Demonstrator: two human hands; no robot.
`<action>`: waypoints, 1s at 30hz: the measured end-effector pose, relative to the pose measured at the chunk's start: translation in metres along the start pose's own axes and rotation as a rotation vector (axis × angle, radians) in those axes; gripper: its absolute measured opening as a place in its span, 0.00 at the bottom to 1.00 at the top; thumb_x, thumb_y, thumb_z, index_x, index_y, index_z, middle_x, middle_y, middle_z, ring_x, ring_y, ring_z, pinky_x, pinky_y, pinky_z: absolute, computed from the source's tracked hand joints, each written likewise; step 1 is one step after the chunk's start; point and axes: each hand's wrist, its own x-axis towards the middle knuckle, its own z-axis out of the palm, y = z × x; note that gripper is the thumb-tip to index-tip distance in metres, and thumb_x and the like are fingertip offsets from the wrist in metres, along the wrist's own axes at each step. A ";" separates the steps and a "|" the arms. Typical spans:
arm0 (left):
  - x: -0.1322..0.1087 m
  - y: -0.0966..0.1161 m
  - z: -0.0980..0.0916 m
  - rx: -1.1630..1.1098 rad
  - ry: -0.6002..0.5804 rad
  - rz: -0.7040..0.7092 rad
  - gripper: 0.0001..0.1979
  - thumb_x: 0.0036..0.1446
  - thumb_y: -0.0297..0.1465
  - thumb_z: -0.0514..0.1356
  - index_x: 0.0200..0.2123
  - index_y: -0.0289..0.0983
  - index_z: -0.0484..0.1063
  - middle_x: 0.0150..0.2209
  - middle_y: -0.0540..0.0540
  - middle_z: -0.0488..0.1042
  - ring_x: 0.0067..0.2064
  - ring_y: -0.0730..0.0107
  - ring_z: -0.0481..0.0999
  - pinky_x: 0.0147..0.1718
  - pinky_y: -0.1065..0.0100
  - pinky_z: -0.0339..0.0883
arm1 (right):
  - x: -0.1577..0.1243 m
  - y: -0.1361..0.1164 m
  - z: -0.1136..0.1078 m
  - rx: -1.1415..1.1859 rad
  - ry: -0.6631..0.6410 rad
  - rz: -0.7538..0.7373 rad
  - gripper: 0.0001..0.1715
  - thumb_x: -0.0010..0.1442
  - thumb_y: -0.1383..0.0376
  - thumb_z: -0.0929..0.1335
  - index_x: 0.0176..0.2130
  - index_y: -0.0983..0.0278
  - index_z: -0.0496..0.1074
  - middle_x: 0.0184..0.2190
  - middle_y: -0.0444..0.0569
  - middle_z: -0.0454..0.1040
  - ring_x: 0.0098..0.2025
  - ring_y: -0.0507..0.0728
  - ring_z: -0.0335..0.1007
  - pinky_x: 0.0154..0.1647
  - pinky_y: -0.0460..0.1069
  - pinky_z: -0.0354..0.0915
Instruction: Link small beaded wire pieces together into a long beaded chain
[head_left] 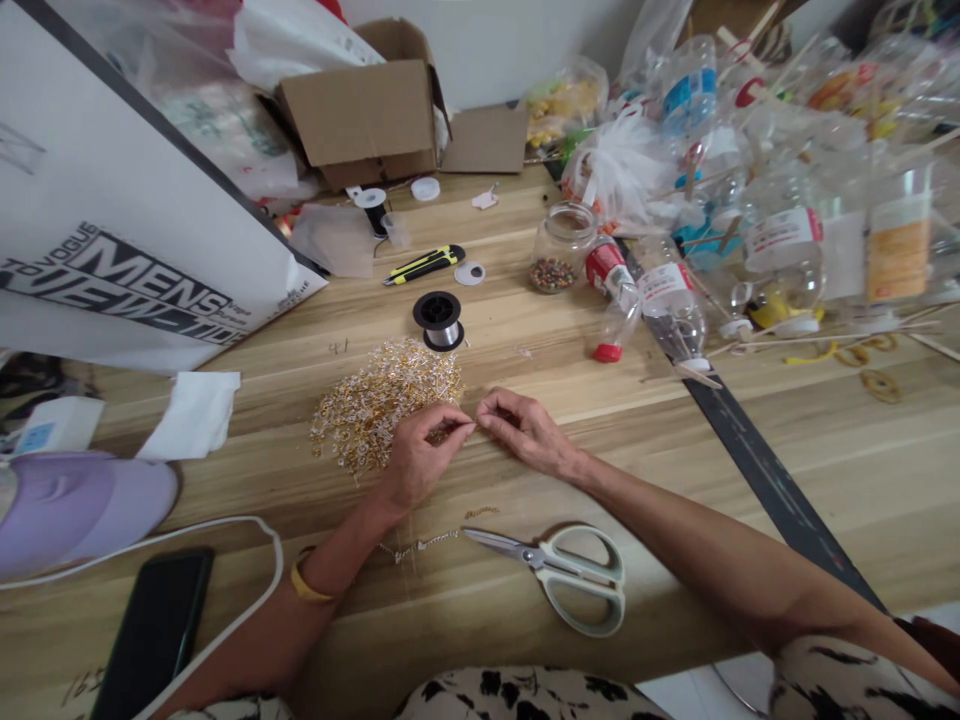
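My left hand (427, 447) is closed in a pinch just in front of a heap of small gold and clear beads (375, 400). Beside it, my right hand (523, 428) pinches too, its fingertips almost meeting the left ones. Whatever lies between the fingertips is too small to make out. Behind the hands stands a spool of clear thread (441, 322) with black flanges. Closer to me, scissors (555, 565) with pale handles lie blades to the left. A short beaded chain (424, 546) and a small gold chain piece (482, 512) rest near the blade tips.
A yellow-black utility knife (425, 264), a jar of beads (559, 255) and a cardboard box (360, 115) lie farther back. Plastic bottles (671, 300) crowd the right. At left are a phone (156, 630), a white cable (277, 560) and a purple cap (105, 505).
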 end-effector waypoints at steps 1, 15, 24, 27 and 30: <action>0.000 0.000 0.000 -0.008 0.000 -0.002 0.04 0.54 0.30 0.61 0.29 0.36 0.74 0.30 0.47 0.76 0.32 0.70 0.75 0.35 0.69 0.70 | 0.000 0.000 0.000 0.003 -0.001 0.002 0.14 0.63 0.57 0.64 0.34 0.66 0.68 0.27 0.44 0.65 0.29 0.50 0.58 0.31 0.45 0.57; 0.007 0.008 -0.004 -0.424 -0.053 -0.322 0.10 0.51 0.34 0.64 0.28 0.33 0.70 0.32 0.45 0.78 0.26 0.72 0.76 0.27 0.70 0.73 | -0.001 0.003 0.001 -0.089 0.051 -0.038 0.12 0.61 0.59 0.66 0.35 0.66 0.70 0.29 0.46 0.68 0.29 0.51 0.61 0.29 0.46 0.58; 0.007 0.003 -0.003 -0.390 -0.046 -0.301 0.11 0.51 0.36 0.64 0.28 0.35 0.68 0.27 0.47 0.78 0.27 0.70 0.78 0.28 0.69 0.75 | 0.000 0.002 0.002 -0.119 0.077 -0.036 0.10 0.60 0.60 0.67 0.32 0.65 0.70 0.28 0.45 0.67 0.27 0.50 0.60 0.27 0.45 0.57; 0.007 0.001 -0.002 -0.392 -0.043 -0.292 0.11 0.52 0.36 0.63 0.29 0.35 0.67 0.29 0.46 0.78 0.28 0.69 0.79 0.29 0.69 0.75 | -0.001 0.002 0.002 -0.113 0.082 -0.024 0.10 0.61 0.60 0.66 0.32 0.65 0.69 0.27 0.44 0.67 0.27 0.50 0.59 0.26 0.45 0.56; 0.007 0.000 -0.001 -0.409 -0.043 -0.302 0.11 0.54 0.36 0.62 0.30 0.35 0.65 0.30 0.45 0.78 0.31 0.67 0.80 0.29 0.68 0.75 | -0.001 0.003 0.002 -0.102 0.085 -0.018 0.10 0.61 0.60 0.66 0.32 0.65 0.68 0.27 0.44 0.66 0.27 0.50 0.59 0.26 0.45 0.56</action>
